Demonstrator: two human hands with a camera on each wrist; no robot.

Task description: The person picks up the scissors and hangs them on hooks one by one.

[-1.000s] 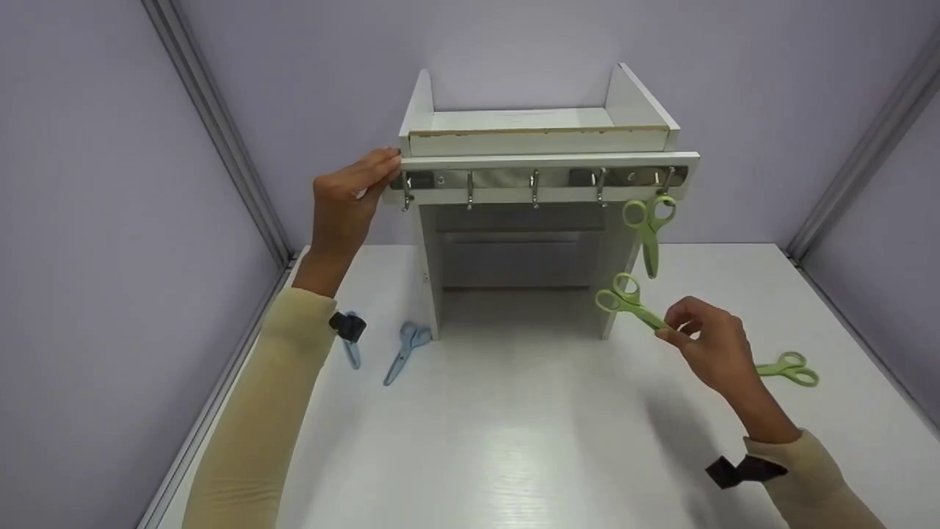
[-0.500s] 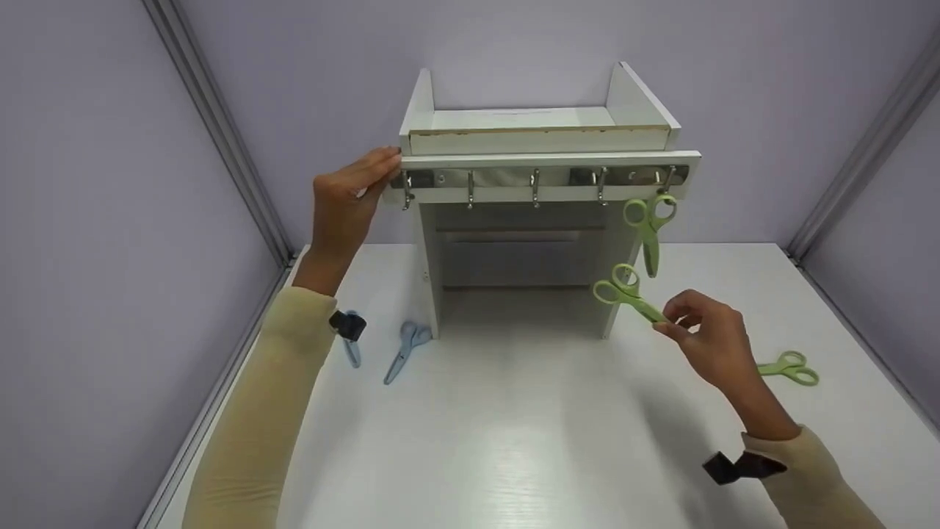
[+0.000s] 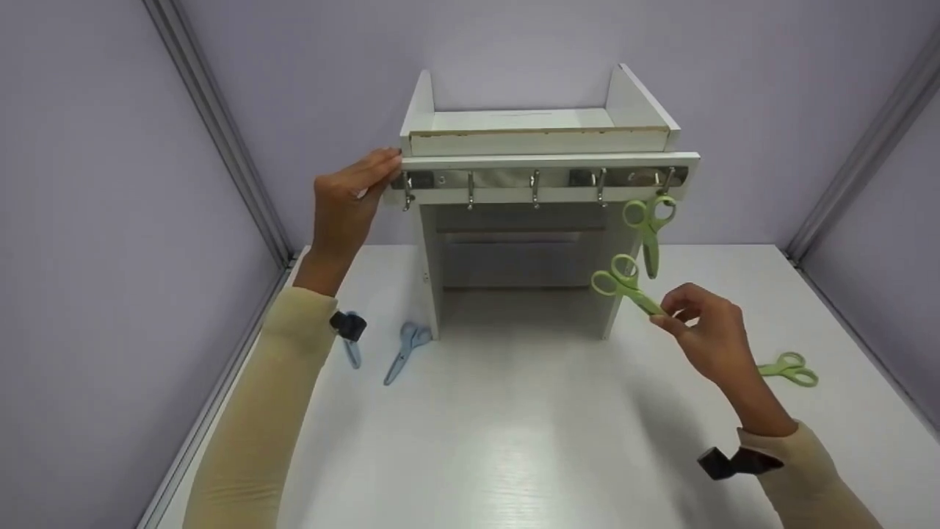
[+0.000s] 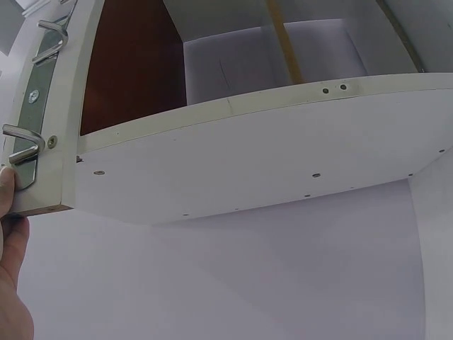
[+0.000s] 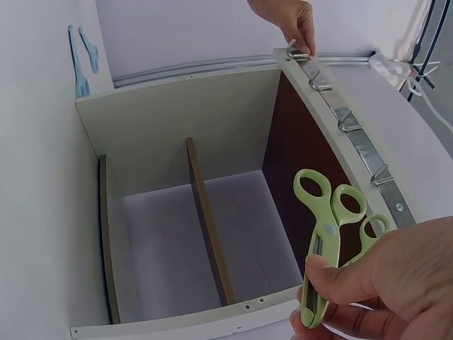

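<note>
1. We find no readable text, label, brand, number or sign on the white shelf unit [image 3: 540, 141], neither on its top tray nor on its side panels.
2. The metal hook rail [image 3: 543, 178] shows only screws and plain plates; we read no marking on it.
3. The green scissors [image 3: 624, 283] pinched by the right hand [image 3: 705, 334] carry a small pale dot near the pivot in the right wrist view; it may be a logo, but it is too small for us to read.
4. The blue scissors [image 3: 405, 351] and the table [image 3: 514, 441] bear no lettering we can make out.
</note>
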